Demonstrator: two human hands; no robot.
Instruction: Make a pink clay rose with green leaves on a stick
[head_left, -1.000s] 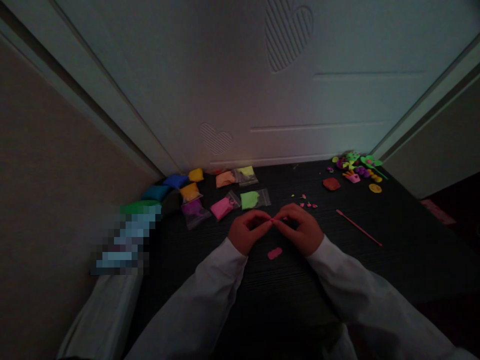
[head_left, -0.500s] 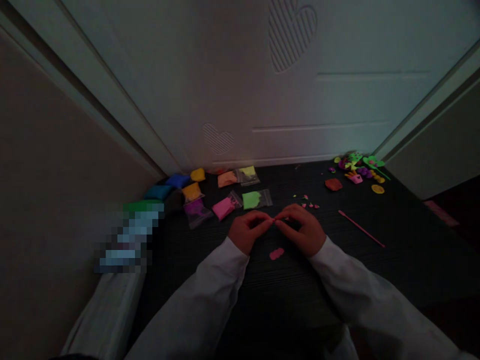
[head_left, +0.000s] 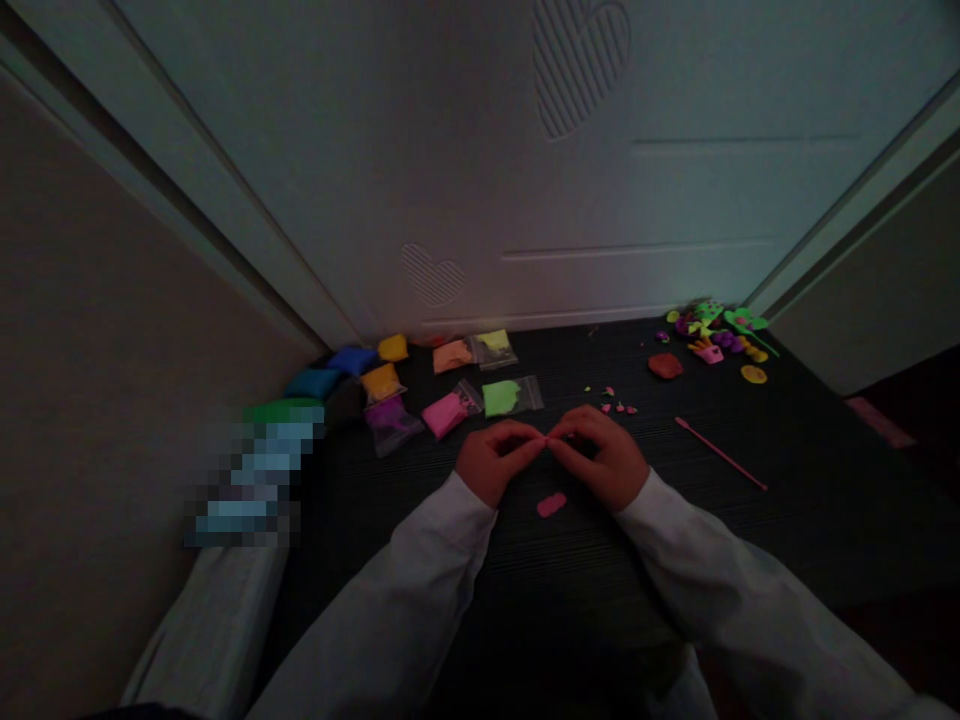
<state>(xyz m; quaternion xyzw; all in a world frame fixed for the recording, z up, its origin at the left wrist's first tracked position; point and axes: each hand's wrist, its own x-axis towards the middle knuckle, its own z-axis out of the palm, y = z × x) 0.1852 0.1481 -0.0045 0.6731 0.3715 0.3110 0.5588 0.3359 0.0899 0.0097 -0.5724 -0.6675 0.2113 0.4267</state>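
Observation:
My left hand (head_left: 491, 462) and my right hand (head_left: 606, 458) meet fingertip to fingertip above the dark table. Both are closed in a pinch on a tiny bit of pink modelling clay (head_left: 547, 440), mostly covered by the fingers. Just below them lies a flattened pink clay piece (head_left: 552, 504) with a wavy outline. Beyond my right hand are several small pink clay bits (head_left: 620, 408) and a green speck (head_left: 587, 389). A thin pink modelling tool (head_left: 721, 454) rests to the right.
Bags of coloured clay, among them a pink bag (head_left: 445, 412) and a green bag (head_left: 501, 398), lie at the back left. A reddish clay lump (head_left: 665, 366), a yellow disc (head_left: 754, 374) and finished clay figures (head_left: 712, 325) sit at the back right. A white panel (head_left: 465, 180) rises behind.
The view has shifted very slightly. Both hands keep their pinch at nearly the same spot, with only a small movement of the fingertips.

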